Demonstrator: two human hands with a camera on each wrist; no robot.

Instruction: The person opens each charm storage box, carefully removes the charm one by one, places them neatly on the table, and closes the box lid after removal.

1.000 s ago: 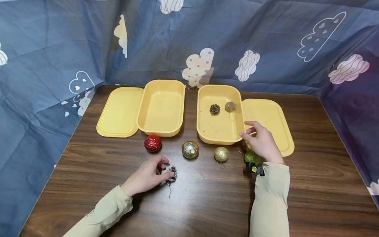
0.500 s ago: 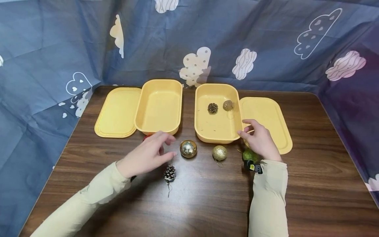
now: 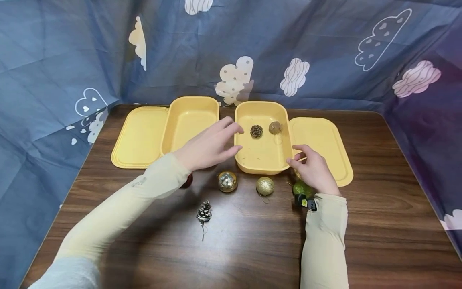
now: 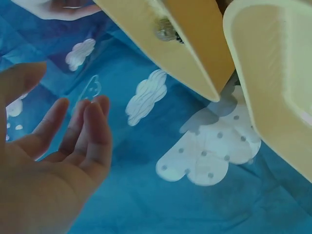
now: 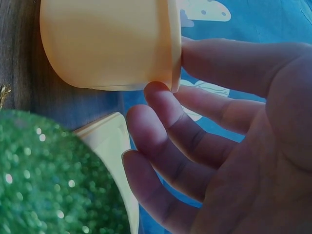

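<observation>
Left hand [image 3: 213, 145] hovers near the right yellow box [image 3: 262, 170] — fingers spread; right hand [image 3: 315, 169] pinches its rim [image 5: 174, 29] — fingers and thumb; a pine cone [image 3: 204, 212] lies on the worktop [image 3: 249, 245].

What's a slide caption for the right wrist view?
Right hand holds a yellow box by its rim, green glittery ball in the foreground.

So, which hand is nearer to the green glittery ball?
Right: the right hand touches the right-hand yellow box, with the green ball close by its wrist. The left hand is farther off, by that box's other side.
</observation>
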